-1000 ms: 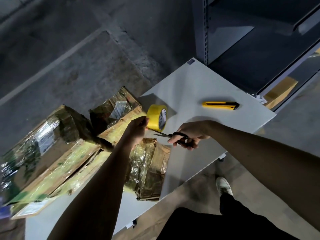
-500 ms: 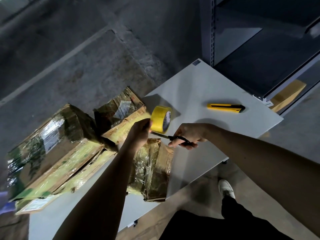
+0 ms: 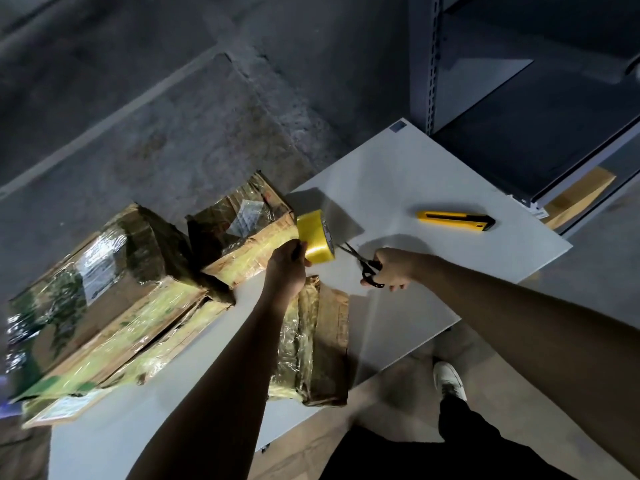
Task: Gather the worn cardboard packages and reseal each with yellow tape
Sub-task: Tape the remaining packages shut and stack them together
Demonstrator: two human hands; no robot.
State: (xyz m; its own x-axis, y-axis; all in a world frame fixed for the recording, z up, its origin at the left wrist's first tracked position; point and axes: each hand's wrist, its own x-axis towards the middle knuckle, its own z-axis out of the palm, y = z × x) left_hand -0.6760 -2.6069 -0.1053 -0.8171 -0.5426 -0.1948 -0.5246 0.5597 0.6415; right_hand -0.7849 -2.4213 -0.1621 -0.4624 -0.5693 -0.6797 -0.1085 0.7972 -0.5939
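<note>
Scissors (image 3: 362, 263) had drawn back from the tape (image 3: 317, 237). Half a second earlier their blades reached under the roll toward your left hand (image 3: 287, 268); now only the tips sat just beside it, your right hand (image 3: 394, 268) curled through the handles. Your left fingers gripped the roll, just beside the small box (image 3: 242, 230). I judged the strip cut, so pressing it down came next. Packages (image 3: 104, 289) lay on the table (image 3: 415, 174), wrapped shut, contents hidden. The knife (image 3: 455, 220) lay well apart.

Your view is dim: the pale bench (image 3: 398, 174) catches the light, the floor (image 3: 138, 98) lies dark, glare streaks the boxes (image 3: 100, 271), the left edge blurs.
</note>
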